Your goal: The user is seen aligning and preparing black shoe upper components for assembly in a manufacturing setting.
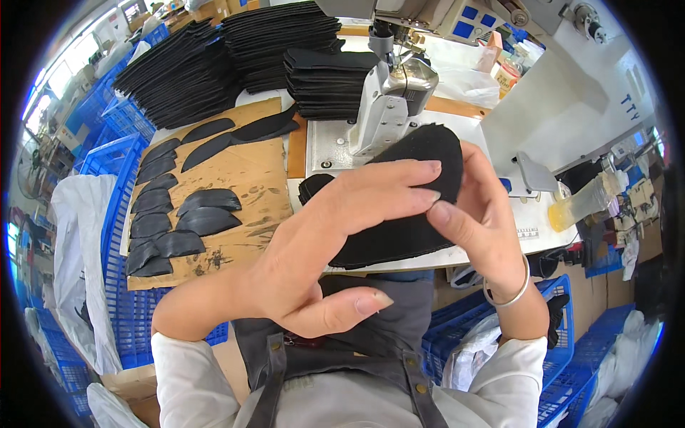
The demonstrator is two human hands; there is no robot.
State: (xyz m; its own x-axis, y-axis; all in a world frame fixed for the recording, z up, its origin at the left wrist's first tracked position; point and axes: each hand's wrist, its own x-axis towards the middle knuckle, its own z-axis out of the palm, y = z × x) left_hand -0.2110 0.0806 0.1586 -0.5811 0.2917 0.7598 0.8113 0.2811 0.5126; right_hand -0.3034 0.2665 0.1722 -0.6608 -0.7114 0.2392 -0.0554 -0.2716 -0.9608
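A black, curved fabric piece (pixel 399 239) with a rounded upper end is held up in front of a post-bed sewing machine (pixel 385 114). My right hand (pixel 489 228) grips its right edge, thumb on the near face and fingers behind. Across the same face lies my left hand (pixel 321 228), fingers stretched out and thumb spread away from them. The left fingertips come close to the right thumb. Part of the piece is hidden under the left hand. Another black piece (pixel 308 187) shows at the left, partly covered.
Tall stacks of black pieces (pixel 278 36) stand at the back left. Several black cut pieces (pixel 208 221) lie on a stained cardboard sheet (pixel 260 167). Blue crates (pixel 118 285) flank the table. A bottle of yellow liquid (pixel 564 212) stands at the right.
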